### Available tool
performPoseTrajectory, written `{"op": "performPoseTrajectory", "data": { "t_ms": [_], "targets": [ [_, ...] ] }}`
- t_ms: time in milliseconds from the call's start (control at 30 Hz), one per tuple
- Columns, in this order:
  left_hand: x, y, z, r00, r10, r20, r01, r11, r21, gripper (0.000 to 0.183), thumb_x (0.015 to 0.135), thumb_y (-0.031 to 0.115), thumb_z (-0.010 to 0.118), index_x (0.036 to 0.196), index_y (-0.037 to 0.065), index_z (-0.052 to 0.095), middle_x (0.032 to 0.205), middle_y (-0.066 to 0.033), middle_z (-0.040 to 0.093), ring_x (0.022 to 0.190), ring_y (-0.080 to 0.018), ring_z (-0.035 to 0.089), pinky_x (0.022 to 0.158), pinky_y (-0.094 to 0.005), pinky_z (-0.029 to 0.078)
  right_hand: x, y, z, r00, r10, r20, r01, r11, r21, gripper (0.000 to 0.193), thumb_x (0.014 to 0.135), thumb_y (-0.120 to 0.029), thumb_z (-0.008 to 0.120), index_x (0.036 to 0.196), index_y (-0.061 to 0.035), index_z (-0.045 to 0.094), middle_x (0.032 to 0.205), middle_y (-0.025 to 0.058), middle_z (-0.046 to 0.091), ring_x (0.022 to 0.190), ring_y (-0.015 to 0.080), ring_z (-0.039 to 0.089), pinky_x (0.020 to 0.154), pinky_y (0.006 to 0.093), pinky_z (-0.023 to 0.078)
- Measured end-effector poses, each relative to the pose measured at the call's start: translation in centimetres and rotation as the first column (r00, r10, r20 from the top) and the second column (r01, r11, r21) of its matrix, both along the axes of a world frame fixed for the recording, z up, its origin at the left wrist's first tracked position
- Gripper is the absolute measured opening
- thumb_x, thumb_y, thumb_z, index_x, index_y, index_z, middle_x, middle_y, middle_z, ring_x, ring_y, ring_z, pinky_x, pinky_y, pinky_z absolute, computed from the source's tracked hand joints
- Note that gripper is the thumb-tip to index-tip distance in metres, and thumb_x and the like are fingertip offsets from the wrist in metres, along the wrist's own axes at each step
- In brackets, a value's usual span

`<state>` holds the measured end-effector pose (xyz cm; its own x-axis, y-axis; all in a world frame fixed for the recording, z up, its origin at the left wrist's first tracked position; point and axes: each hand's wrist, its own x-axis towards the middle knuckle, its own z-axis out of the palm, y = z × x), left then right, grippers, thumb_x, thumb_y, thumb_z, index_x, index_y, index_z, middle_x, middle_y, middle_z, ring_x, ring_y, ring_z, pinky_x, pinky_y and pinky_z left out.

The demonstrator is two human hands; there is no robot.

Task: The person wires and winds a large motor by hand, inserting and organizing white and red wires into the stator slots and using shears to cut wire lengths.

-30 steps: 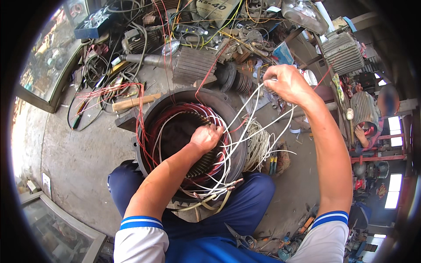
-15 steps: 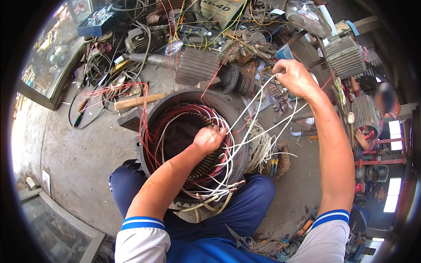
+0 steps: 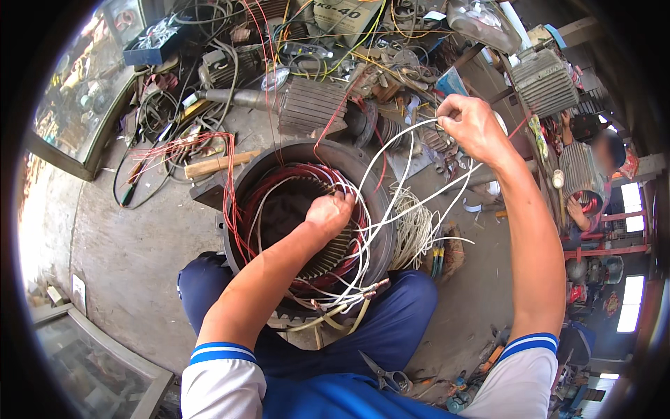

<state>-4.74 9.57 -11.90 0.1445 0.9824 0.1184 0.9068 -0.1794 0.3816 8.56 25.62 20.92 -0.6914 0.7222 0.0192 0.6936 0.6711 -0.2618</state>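
Between my legs stands a round motor stator (image 3: 241, 183), its dark housing ringed inside with red winding wire. My left hand (image 3: 331, 213) is inside its upper right edge, fingers pinched where white wire meets the coils; the fingertips are partly hidden. Up and to the right, my right hand (image 3: 471, 129) pinches a loop of white wire (image 3: 385, 148) that curves down toward my left hand. More white leads cross the stator's right rim and gather near its front. Red leads (image 3: 230, 181) hang over the left rim.
A bundle of white wire (image 3: 413, 230) lies right of the stator beside pliers (image 3: 437, 260). Scissors (image 3: 391, 377) rest near my lap. A finned motor (image 3: 315, 106) and a wooden handle (image 3: 222, 164) lie beyond. A co-worker (image 3: 607, 157) sits at the far right.
My left hand has shifted slightly up and left along the winding. The white wire from my right hand has gone from nearly straight to a slack curve. My right hand has barely moved.
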Motion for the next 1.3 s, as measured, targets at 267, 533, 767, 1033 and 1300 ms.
{"op": "performPoseTrajectory", "data": {
  "t_ms": [267, 533, 767, 1033, 1300],
  "targets": [
    [-3.2, -7.0, 18.6, 0.958, 0.052, 0.281, -0.056, 0.998, 0.006, 0.019, 0.09, 0.014, 0.063, 0.102, 0.003, 0.071, 0.094, -0.0168, 0.073, 0.085, -0.0382, 0.071, 0.078, -0.0471, 0.056, 6.8, -13.9, -0.7, 0.928, 0.224, -0.299, -0.219, 0.974, 0.051, 0.007, 0.086, 0.003, 0.071, 0.092, 0.0035, 0.067, 0.088, 0.0102, 0.067, 0.077, 0.0191, 0.064, 0.07, 0.032, 0.051],
    [4.9, -14.0, 25.6, 0.767, -0.398, 0.504, 0.228, 0.903, 0.365, 0.015, 0.089, 0.007, 0.072, 0.102, 0.003, 0.067, 0.091, -0.0135, 0.067, 0.086, -0.036, 0.066, 0.079, -0.0449, 0.051, 12.5, -25.2, -2.1, 0.84, 0.162, -0.518, -0.179, 0.984, 0.016, 0.022, 0.082, 0.005, 0.074, 0.1, -0.0007, 0.062, 0.09, 0.0139, 0.067, 0.083, 0.0318, 0.069, 0.073, 0.0399, 0.055],
    [9.1, -16.2, 26.2, 0.753, -0.176, 0.634, 0.201, 0.979, 0.034, 0.016, 0.097, 0.012, 0.065, 0.105, -0.002, 0.066, 0.088, -0.0231, 0.07, 0.085, -0.0408, 0.071, 0.076, -0.0455, 0.055, 20.6, -35.2, -5.7, 0.893, 0.033, -0.449, 0.107, 0.954, 0.282, 0.021, 0.082, -0.004, 0.078, 0.094, -0.0041, 0.061, 0.087, 0.0113, 0.063, 0.079, 0.0319, 0.065, 0.07, 0.0418, 0.054],
    [12.2, -16.4, 25.0, 0.667, -0.094, 0.739, 0.263, 0.958, -0.115, 0.018, 0.104, 0.015, 0.06, 0.106, -0.003, 0.063, 0.074, -0.0038, 0.061, 0.064, -0.01, 0.06, 0.061, -0.0273, 0.05, 27.3, -53.2, -16.9, 0.939, -0.273, 0.21, 0.3, 0.948, -0.109, 0.066, 0.082, -0.015, 0.075, 0.145, -0.0099, 0.053, 0.108, 0.015, 0.061, 0.095, 0.0357, 0.065, 0.084, 0.0501, 0.055],
    [12.3, -17.4, 24.7, 0.717, -0.081, 0.692, 0.245, 0.959, -0.142, 0.02, 0.105, 0.017, 0.057, 0.105, -0.003, 0.062, 0.077, -0.0036, 0.062, 0.066, -0.0108, 0.06, 0.062, -0.0271, 0.049, 26.2, -49.9, -13.2, 0.809, -0.585, -0.055, 0.414, 0.634, -0.653, 0.068, 0.083, -0.022, 0.083, 0.143, -0.0113, 0.051, 0.105, 0.0148, 0.073, 0.092, 0.0353, 0.073, 0.083, 0.0451, 0.057]
  ]
}}
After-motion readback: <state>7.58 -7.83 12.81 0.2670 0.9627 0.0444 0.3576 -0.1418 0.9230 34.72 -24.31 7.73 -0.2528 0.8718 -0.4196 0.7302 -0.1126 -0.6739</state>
